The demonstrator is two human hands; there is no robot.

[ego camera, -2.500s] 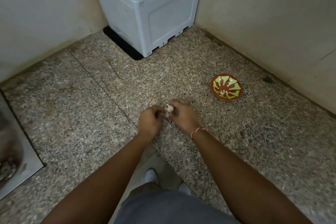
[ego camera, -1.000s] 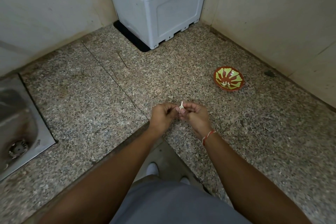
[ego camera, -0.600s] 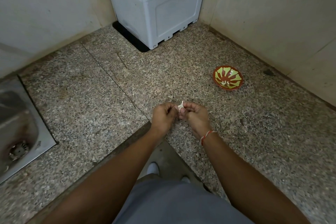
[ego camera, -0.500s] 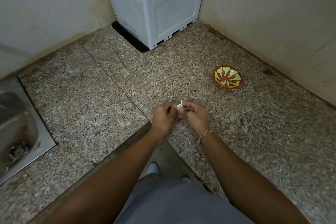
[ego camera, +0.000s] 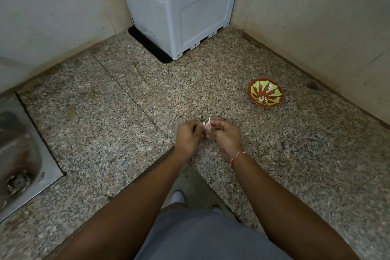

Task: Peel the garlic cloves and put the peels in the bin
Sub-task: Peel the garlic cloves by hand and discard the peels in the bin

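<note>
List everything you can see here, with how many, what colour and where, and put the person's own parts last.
garlic clove: one, white, pinched between both hands above the counter
bowl: one, red-brown with green pattern, on the counter to the right, small pale bits inside
counter: one, speckled grey granite
box: one, pale grey, back corner of the counter
sink: one, steel, left edge, with drain
wrist thread: one, red and white, right wrist
left hand: one, grips the clove
right hand: one, grips the clove

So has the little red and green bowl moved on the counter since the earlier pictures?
No. The bowl sits at the same spot beside the right wall; only the camera shifted.
</note>
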